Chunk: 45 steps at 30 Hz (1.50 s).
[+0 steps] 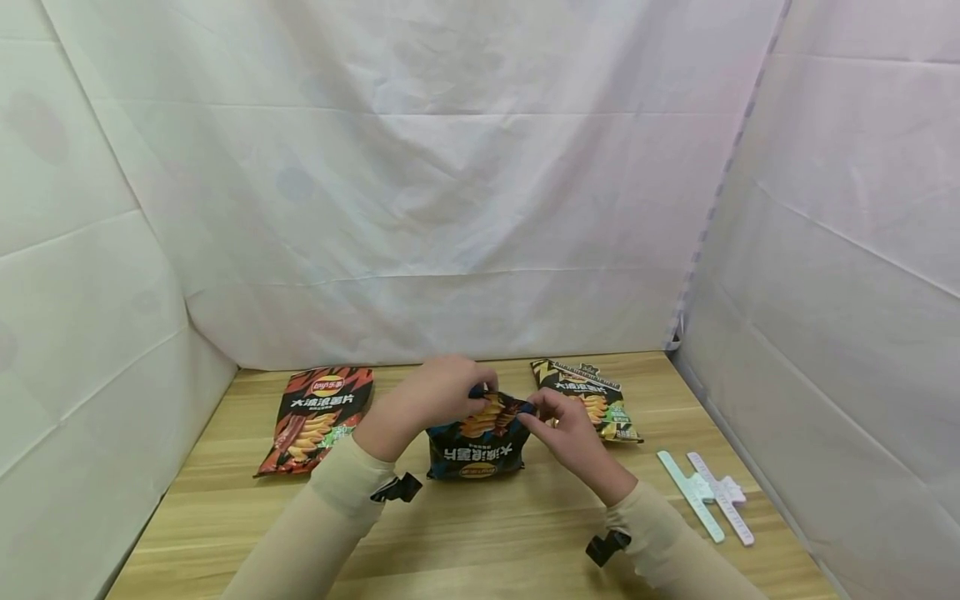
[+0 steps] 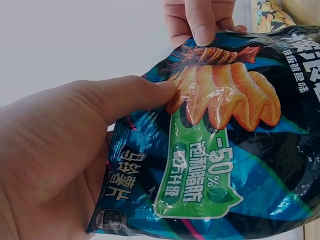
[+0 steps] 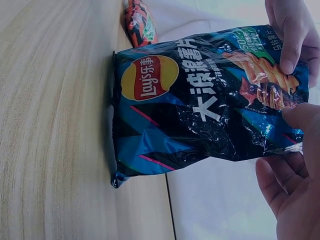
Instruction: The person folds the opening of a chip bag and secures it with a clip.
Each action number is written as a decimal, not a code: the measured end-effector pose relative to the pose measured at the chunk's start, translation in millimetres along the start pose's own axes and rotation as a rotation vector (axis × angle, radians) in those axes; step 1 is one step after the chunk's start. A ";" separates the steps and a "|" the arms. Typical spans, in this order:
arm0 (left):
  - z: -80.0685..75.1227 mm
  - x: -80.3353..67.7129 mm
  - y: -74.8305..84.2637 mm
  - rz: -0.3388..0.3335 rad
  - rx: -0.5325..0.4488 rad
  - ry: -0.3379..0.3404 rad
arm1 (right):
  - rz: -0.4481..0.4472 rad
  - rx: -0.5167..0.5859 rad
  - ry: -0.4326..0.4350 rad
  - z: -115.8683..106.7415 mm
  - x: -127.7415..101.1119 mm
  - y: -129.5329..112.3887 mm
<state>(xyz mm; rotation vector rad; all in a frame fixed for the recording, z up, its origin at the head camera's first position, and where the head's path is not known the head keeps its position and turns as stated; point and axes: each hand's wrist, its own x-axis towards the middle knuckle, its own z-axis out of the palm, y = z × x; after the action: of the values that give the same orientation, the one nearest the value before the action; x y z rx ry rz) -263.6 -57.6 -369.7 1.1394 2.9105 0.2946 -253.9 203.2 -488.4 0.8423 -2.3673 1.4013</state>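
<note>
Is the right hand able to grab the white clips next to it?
Probably yes, but not right now. The clips lie uncovered on the table just beside the right hand, with nothing between. That hand pinches the blue chip bag, so it would have to let go first.

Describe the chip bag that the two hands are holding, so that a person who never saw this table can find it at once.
On the wooden table, three chip bags stand in a row before the white cloth wall. The blue-and-black bag is the middle one, pinched at its top by the left hand and the right hand. The red bag to its left and the black-and-yellow bag to its right lie untouched.
</note>
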 end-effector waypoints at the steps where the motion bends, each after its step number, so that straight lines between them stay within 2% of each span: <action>1: 0.2 0.3 0.0 0.001 0.002 0.000 | -0.005 -0.003 0.001 0.0 -0.1 -0.1; 8: 0.3 0.7 0.9 0.034 0.021 0.016 | -0.017 -0.021 -0.001 -0.4 0.8 -1.1; 11: 0.6 1.2 0.6 0.056 0.032 0.029 | -0.062 -0.038 0.004 -0.6 1.5 0.1; 17: 2.7 1.7 -2.2 0.092 0.035 0.044 | -0.274 -0.190 0.030 -1.3 3.3 4.4; 19: 3.6 1.8 -3.5 0.097 0.034 0.051 | -0.318 -0.223 0.038 -1.3 3.6 4.7; 26: 3.4 1.5 -5.7 0.117 -0.009 0.070 | -0.364 -0.292 0.053 -0.2 2.5 2.7; 30: 3.1 0.1 -6.3 0.143 -0.033 0.081 | -0.406 -0.398 0.047 0.2 1.8 1.3; 35: 2.6 -0.6 -6.8 0.172 -0.058 0.080 | -0.474 -0.503 -0.003 0.8 0.9 0.2; 39: 2.9 -0.2 -7.2 0.164 -0.063 0.062 | -0.485 -0.508 -0.025 1.2 -0.7 0.1; 45: 3.9 0.4 -7.8 0.164 -0.082 0.042 | -0.451 -0.423 -0.054 2.7 -3.7 1.9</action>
<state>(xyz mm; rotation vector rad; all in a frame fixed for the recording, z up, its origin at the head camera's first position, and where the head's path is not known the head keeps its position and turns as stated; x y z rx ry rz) -268.9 -62.3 -374.9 1.3775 2.8146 0.4401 -251.9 202.9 -492.9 1.1920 -2.1979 0.6809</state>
